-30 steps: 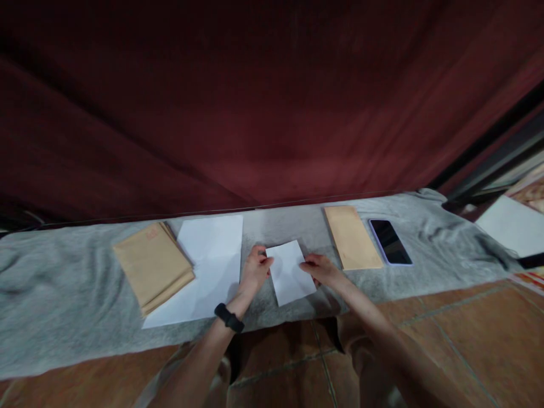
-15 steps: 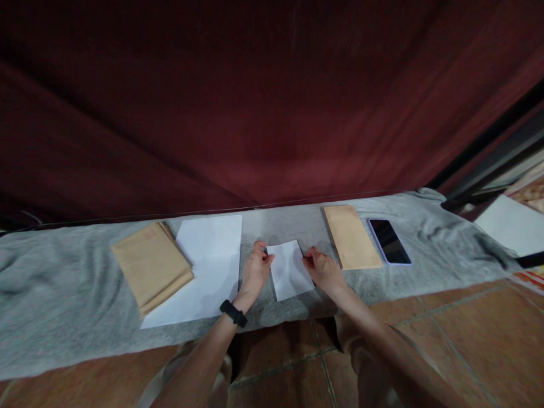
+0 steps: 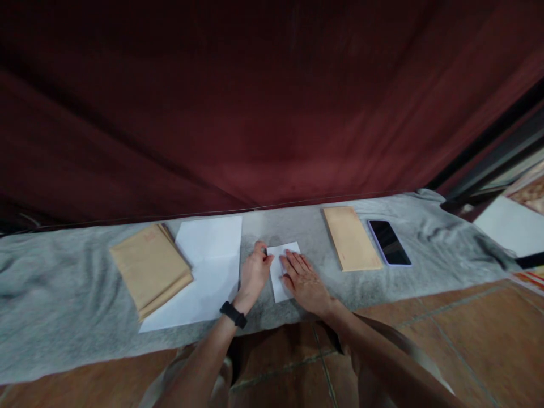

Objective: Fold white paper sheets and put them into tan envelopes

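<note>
A small folded white paper (image 3: 281, 256) lies on the grey cloth (image 3: 63, 294) in front of me. My left hand (image 3: 255, 272), with a black band at the wrist, pinches the paper's left edge between thumb and fingers. My right hand (image 3: 302, 280) lies flat on the paper with fingers stretched out, covering most of its right half.
Left of my hands lie white sheets (image 3: 204, 266) and a stack of tan envelopes (image 3: 148, 266). To the right are one tan envelope (image 3: 351, 237) and a dark phone (image 3: 389, 242). A dark red curtain (image 3: 255, 102) hangs behind. Tiled floor (image 3: 467, 328) lies below.
My right hand left the paper's right edge, moved left and now lies flat on top of it. The paper looks narrower. My left hand has stayed at the left edge.
</note>
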Demonstrator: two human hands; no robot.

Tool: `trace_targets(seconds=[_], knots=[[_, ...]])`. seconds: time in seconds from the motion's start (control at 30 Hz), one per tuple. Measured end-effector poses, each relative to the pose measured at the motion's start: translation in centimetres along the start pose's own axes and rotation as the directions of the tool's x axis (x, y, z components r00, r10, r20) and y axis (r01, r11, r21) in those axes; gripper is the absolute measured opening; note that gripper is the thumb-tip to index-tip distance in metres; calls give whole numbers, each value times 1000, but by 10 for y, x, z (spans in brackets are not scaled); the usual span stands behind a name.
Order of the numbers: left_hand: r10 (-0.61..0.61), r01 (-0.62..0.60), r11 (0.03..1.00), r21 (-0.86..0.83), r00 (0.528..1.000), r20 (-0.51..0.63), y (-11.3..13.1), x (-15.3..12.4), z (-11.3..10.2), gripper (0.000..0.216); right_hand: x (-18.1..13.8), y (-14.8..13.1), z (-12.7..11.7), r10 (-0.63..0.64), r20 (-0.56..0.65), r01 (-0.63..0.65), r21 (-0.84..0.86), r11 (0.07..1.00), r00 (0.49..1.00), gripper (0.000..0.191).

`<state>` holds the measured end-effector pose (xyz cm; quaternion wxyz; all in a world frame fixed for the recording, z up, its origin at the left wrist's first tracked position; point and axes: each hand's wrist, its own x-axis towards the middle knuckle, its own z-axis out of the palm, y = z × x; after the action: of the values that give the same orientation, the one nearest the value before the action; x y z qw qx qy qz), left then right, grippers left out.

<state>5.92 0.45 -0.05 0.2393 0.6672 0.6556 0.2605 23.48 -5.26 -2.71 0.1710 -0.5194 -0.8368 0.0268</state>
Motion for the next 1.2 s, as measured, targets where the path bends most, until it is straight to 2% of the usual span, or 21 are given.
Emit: trace_targets(seconds=[0.07,0.13,0.23,0.33,0.57,0.77,0.93,1.03,1.1,1.2], knots=[[89,-81,990,113,994,-64,6,-7,1,24,0,-1,2,7,-11,-7,-19,1000,1000,53],[213,-196,966,167,973,-92,12,-15,8,30,0,-1,4,17,-19,-18,-32,999,1000,53],[360,-344,913,219,932,-37,15,-27,27,46,1,2,8,28,-19,-29,-55,998,999,56],[416,-407,863,300,909,36,12,-37,41,62,3,8,8,39,-4,-40,-82,996,999,59],[463,-456,801,388,883,81,3,-45,40,69,11,27,6,121,-2,-121,-55,991,993,52],[476,-476,768,428,872,116,3,-52,34,66,12,32,4,114,8,-114,-41,993,993,51],[526,-537,735,414,837,151,1,-66,28,59,13,34,2,116,33,-115,-37,993,993,52],[546,-576,740,347,816,190,-3,-74,26,58,14,36,1,127,50,-125,-32,992,991,52],[527,-560,781,275,828,191,-7,-74,26,57,14,36,1,130,60,-128,-30,991,990,53],[416,-424,891,161,906,82,-12,-60,26,55,15,36,1,137,64,-136,-31,990,988,53]])
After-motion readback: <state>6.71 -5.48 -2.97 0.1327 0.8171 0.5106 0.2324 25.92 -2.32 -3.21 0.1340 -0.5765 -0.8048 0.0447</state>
